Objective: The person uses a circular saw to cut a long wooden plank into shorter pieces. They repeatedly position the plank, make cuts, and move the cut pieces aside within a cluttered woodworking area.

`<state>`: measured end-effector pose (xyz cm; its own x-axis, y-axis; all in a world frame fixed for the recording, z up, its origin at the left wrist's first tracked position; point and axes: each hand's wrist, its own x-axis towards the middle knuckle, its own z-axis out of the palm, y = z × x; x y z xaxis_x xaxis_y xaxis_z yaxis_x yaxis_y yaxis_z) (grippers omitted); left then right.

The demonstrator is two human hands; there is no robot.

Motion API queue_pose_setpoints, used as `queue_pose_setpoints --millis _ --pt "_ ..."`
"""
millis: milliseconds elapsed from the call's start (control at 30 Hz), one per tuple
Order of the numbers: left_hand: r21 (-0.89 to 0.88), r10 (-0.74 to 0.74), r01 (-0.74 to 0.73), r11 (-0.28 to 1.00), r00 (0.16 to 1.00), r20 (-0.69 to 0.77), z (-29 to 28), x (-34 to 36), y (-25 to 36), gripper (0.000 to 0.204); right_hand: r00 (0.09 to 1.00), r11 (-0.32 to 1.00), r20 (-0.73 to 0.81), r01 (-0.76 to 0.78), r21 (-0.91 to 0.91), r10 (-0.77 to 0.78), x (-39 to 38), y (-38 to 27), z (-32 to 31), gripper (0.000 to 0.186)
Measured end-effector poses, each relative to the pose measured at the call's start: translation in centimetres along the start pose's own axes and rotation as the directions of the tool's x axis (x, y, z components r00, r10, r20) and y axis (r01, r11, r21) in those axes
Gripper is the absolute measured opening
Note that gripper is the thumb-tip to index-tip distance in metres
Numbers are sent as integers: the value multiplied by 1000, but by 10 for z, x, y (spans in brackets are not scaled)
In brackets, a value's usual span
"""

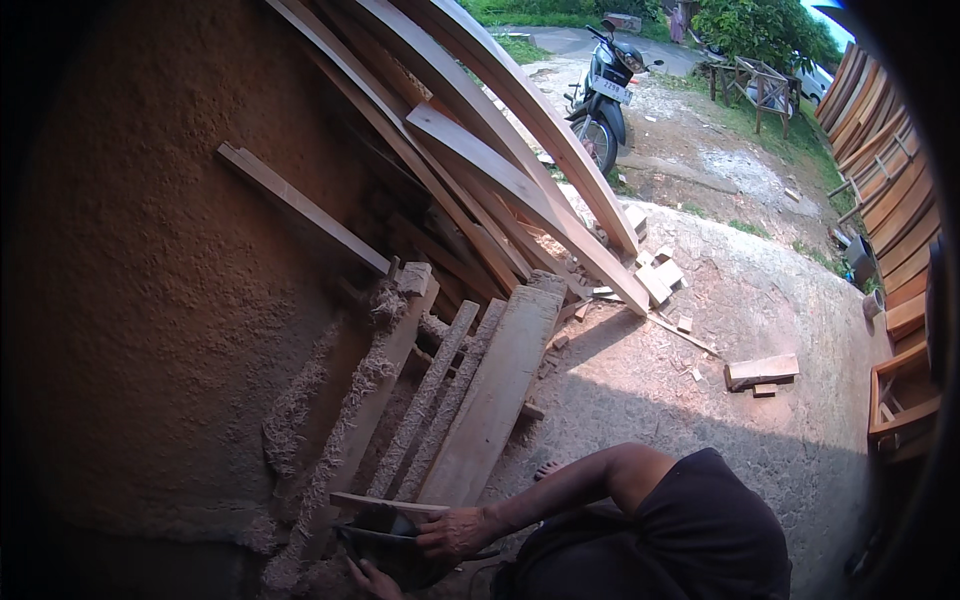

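Observation:
At the bottom of the head view, my right hand (pixel 452 533) is closed over the edge of a dark, rounded object (pixel 385 548) whose kind I cannot make out. My left hand (pixel 376 582) is at the object's lower side, partly cut off by the picture's edge, with its fingers against it. Just beyond the object lies a thin wooden strip (pixel 388 502). A wide pale board (pixel 495 395) slopes away from there, beside two narrower wooden strips (pixel 425 400) dusted with shavings.
Shavings coat a wooden beam (pixel 375 385) by the rough brown wall (pixel 170 250). Long planks (pixel 530 190) lean across the far left. Wood offcuts (pixel 762 371) lie on the concrete floor (pixel 680 420). A motorcycle (pixel 603 95) stands outside; wooden frames (pixel 905 240) line the right.

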<state>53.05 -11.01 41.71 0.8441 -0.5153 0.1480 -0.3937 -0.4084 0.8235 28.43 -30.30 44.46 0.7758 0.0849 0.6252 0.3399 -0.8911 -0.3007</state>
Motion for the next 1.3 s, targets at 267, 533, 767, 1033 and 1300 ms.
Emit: queue_pose_setpoints --millis 267,533,767,1033,1300 --pt "183 -204 192 964 978 51 2 -14 105 59 957 946 -84 288 148 -279 31 5 33 18" --pt "239 -109 85 967 990 89 3 1 89 54 924 896 -131 381 228 -359 36 13 27 15" --pt "226 -160 143 963 985 58 -2 -5 59 53 914 925 189 321 203 -358 25 21 3 33" --pt "125 -221 215 969 975 38 0 -4 73 50 821 889 342 438 135 -457 29 33 -14 42" --pt "93 -167 165 982 986 13 4 -5 61 46 808 877 342 440 192 -481 20 47 -7 48"
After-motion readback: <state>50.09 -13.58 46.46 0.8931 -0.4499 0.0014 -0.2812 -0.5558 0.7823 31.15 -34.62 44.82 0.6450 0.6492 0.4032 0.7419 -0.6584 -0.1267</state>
